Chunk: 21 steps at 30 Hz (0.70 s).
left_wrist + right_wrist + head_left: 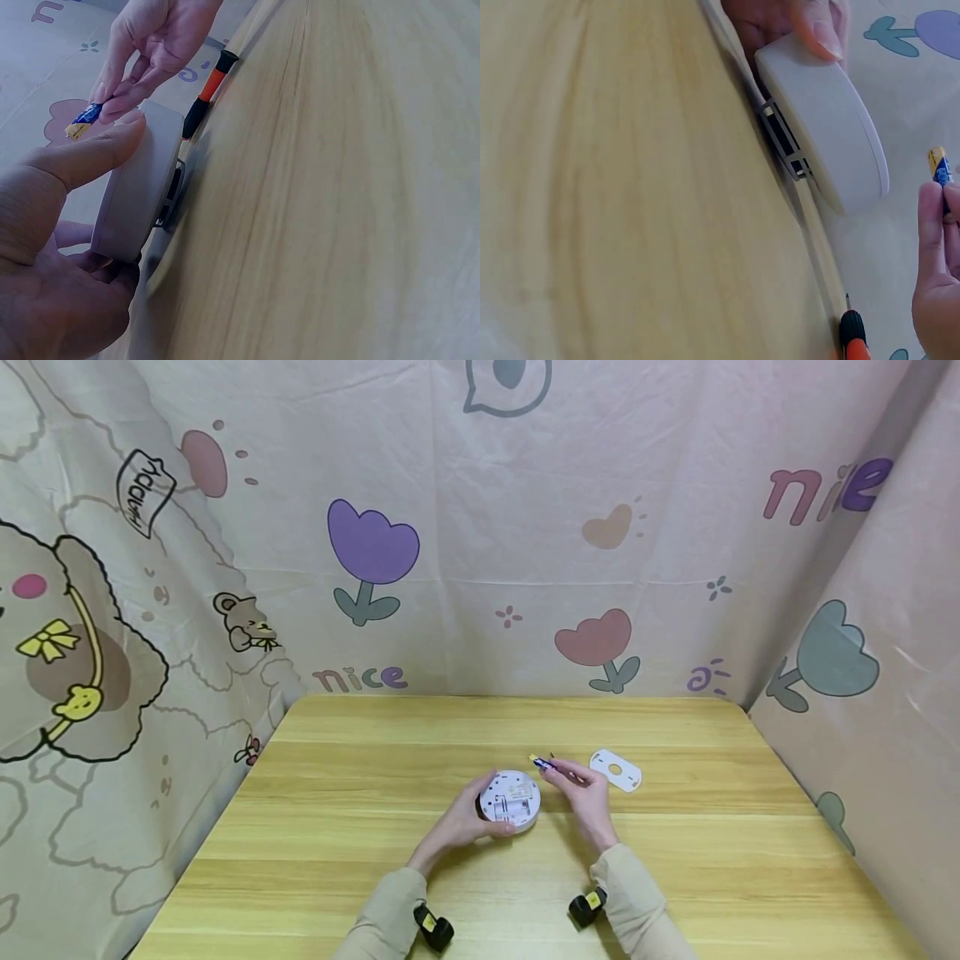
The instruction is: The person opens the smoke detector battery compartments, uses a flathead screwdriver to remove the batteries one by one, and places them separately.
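My left hand point(459, 820) grips a round white battery-powered device point(510, 789) by its edge. Its flat back, with small slots, a label and an uncovered battery compartment point(513, 808), is turned up in the head view. In the wrist views, the thick white side point(139, 187) shows above the table, along with a dark framed part point(786, 141) on the side facing down. To the right of the device, my right hand point(588, 797) pinches a small blue and yellow battery point(84, 120) between thumb and fingertips, apart from the compartment. Its yellow end points away from the fingers.
A white oval plate point(627, 778) with a round centre hole lies just beyond my right hand. An orange and black screwdriver point(212, 90) lies on the wooden table point(337, 777), mostly hidden behind that hand in the head view. A patterned cloth point(480, 527) hangs around the table.
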Available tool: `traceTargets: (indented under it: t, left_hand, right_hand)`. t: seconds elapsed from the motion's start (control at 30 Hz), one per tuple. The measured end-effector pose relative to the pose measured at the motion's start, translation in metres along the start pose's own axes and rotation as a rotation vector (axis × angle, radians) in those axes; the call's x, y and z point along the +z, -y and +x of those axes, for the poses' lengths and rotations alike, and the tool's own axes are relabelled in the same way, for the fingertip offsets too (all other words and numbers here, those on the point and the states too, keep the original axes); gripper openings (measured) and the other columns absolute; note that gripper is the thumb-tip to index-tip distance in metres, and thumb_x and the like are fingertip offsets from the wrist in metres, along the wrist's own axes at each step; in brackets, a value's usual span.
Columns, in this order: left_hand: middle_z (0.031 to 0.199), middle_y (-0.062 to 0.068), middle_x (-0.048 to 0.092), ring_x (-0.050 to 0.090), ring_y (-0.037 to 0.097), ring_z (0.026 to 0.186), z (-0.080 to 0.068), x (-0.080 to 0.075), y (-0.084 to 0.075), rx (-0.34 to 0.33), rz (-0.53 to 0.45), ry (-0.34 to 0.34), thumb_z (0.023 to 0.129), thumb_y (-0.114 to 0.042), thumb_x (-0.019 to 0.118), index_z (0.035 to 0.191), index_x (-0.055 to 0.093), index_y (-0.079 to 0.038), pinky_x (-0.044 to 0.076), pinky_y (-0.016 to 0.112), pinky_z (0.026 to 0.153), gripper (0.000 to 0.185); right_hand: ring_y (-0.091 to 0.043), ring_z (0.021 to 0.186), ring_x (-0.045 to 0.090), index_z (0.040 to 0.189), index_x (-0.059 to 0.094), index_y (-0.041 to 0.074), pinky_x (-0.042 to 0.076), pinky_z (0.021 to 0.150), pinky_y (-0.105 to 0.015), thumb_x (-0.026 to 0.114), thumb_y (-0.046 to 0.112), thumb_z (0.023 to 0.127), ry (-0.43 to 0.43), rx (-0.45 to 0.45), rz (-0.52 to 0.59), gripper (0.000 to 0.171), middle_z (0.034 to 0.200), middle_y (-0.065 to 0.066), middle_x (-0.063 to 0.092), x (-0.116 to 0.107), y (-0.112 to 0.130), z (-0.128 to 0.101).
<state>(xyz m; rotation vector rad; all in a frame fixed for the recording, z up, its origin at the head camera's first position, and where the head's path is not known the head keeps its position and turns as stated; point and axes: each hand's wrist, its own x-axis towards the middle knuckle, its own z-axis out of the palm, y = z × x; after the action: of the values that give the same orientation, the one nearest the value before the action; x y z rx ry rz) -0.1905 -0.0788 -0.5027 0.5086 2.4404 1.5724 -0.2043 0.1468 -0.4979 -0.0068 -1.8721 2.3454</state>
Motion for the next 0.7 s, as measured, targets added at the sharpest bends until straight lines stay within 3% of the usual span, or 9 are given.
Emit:
traceTargets:
  t: [0.3, 0.37, 0.47, 0.57, 0.7]
  left_hand:
    - [0.16, 0.03, 0.03, 0.029, 0.05, 0.148, 0.0, 0.0, 0.001, -0.007, 0.026, -0.002, 0.073, -0.02, 0.089, 0.155, 0.029, 0.004, 0.021, 0.068, 0.122, 0.105]
    - [0.16, 0.03, 0.03, 0.029, 0.05, 0.148, 0.0, 0.0, 0.001, -0.008, 0.027, -0.002, 0.073, -0.02, 0.089, 0.155, 0.029, 0.004, 0.021, 0.067, 0.123, 0.105]
    - [0.161, 0.03, 0.03, 0.028, 0.05, 0.149, 0.001, 0.001, 0.001, -0.008, 0.024, -0.003, 0.073, -0.019, 0.089, 0.155, 0.028, 0.004, 0.02, 0.067, 0.123, 0.105]
    - [0.161, 0.029, 0.029, 0.028, 0.05, 0.149, 0.0, 0.001, 0.001, -0.014, 0.022, -0.003, 0.073, -0.019, 0.089, 0.155, 0.028, 0.004, 0.019, 0.067, 0.123, 0.105]
    - [0.161, 0.029, 0.029, 0.028, 0.05, 0.149, 0.0, 0.001, 0.001, -0.019, 0.019, -0.003, 0.073, -0.019, 0.089, 0.156, 0.028, 0.003, 0.019, 0.068, 0.123, 0.105]
  right_hand:
    - [-0.013, 0.09, 0.077, 0.117, 0.068, -0.009, 0.061, 0.09, -0.024, 0.067, -0.012, 0.087, -0.017, 0.082, 0.201, 0.031, 0.097, -0.001, 0.079, -0.01, 0.0, 0.002]
    - [-0.011, 0.087, 0.077, 0.113, 0.073, -0.002, 0.062, 0.081, -0.019, 0.067, -0.011, 0.087, -0.024, 0.08, 0.198, 0.028, 0.094, 0.001, 0.079, -0.013, 0.0, 0.002]
    - [-0.01, 0.085, 0.077, 0.106, 0.076, 0.004, 0.061, 0.077, -0.017, 0.066, -0.011, 0.088, -0.045, 0.071, 0.216, 0.025, 0.091, 0.001, 0.08, -0.018, 0.001, 0.002]
    - [-0.011, 0.083, 0.077, 0.105, 0.077, 0.003, 0.062, 0.082, -0.021, 0.066, -0.012, 0.089, -0.102, 0.055, 0.269, 0.024, 0.089, 0.0, 0.079, -0.022, 0.002, 0.003]
    - [-0.012, 0.08, 0.077, 0.115, 0.07, -0.009, 0.062, 0.086, -0.026, 0.066, -0.012, 0.088, -0.206, 0.036, 0.308, 0.027, 0.088, 0.0, 0.079, -0.028, 0.001, 0.005]
